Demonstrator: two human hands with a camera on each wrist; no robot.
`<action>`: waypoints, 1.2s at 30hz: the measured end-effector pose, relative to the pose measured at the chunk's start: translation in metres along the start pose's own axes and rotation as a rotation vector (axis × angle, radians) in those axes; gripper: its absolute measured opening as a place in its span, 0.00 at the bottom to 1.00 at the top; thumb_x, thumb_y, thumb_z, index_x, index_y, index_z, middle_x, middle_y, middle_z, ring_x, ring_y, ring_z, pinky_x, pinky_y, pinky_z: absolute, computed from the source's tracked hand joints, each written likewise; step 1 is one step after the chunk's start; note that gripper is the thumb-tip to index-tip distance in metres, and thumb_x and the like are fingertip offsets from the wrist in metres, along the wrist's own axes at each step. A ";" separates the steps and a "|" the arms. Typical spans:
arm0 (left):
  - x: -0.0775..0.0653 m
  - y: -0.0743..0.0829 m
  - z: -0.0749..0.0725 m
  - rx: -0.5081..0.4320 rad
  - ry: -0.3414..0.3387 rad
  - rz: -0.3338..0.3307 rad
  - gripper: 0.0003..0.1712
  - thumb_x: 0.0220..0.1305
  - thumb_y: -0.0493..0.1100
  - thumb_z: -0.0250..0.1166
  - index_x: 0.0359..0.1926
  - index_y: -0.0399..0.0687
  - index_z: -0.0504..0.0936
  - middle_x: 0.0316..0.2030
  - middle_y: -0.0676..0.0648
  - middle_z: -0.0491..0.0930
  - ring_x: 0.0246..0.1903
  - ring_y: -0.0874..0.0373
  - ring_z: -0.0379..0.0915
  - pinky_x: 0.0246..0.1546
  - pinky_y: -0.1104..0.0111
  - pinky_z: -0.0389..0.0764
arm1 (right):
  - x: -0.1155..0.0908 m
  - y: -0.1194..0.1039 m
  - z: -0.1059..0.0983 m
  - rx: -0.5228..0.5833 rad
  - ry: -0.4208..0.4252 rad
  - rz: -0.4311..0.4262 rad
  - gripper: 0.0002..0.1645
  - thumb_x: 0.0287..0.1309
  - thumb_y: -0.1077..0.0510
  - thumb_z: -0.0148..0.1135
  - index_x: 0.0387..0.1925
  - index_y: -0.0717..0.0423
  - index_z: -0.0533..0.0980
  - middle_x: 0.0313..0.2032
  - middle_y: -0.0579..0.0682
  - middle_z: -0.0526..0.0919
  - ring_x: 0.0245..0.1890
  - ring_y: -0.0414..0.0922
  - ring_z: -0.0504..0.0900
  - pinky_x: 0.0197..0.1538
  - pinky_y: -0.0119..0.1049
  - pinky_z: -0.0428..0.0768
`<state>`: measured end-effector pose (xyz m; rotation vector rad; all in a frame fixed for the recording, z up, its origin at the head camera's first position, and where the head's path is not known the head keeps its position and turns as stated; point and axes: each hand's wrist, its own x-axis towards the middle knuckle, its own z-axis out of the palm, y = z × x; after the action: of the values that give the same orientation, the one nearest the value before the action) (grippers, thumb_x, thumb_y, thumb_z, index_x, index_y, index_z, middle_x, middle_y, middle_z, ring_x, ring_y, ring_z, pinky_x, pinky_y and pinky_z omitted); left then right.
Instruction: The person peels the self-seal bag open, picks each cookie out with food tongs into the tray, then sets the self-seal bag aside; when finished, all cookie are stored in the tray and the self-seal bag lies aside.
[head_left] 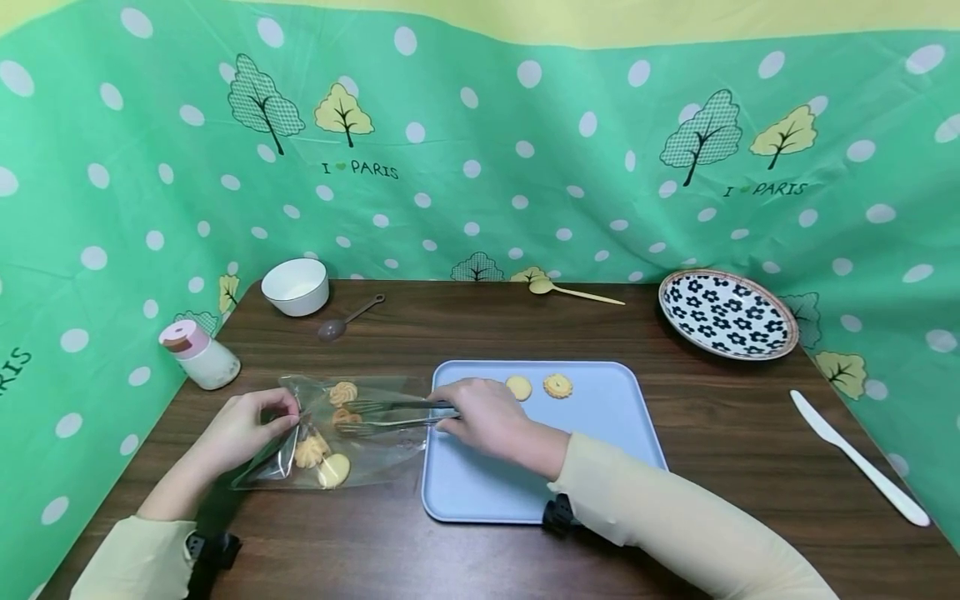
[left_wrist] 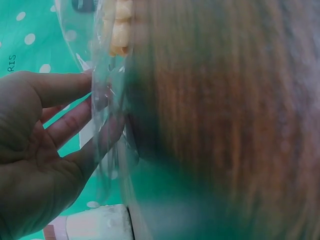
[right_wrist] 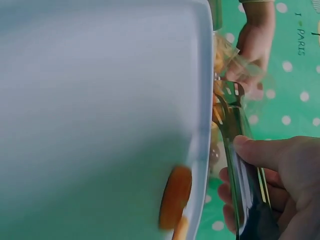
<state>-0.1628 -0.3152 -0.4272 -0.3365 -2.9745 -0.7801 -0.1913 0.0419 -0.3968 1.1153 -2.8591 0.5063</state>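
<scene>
A clear plastic bag lies on the table with several cookies inside, among them a swirled one and a smooth round one. My left hand pinches the plastic at its left side; in the left wrist view, thumb and fingers meet on the film. My right hand grips metal tongs by the handle end, over the left edge of the blue tray. The tongs reach into the bag, their tips at a browner cookie. Two more cookies sit on the tray.
Behind the bag are a white bowl and a brown spoon. A pink-lidded jar stands at left. Farther right are a yellow spoon, a flower-patterned plate and a white knife. A green curtain borders the table.
</scene>
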 end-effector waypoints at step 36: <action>0.000 0.001 -0.001 0.008 -0.026 -0.028 0.08 0.57 0.38 0.67 0.29 0.58 0.78 0.31 0.54 0.80 0.36 0.57 0.73 0.40 0.56 0.73 | -0.022 0.026 -0.008 0.130 0.027 0.071 0.19 0.50 0.51 0.70 0.46 0.45 0.81 0.41 0.41 0.85 0.33 0.37 0.81 0.33 0.34 0.74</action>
<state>-0.1629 -0.3141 -0.4261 -0.3073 -3.0119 -0.7729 -0.1925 0.0766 -0.3996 1.0179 -2.8876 0.7145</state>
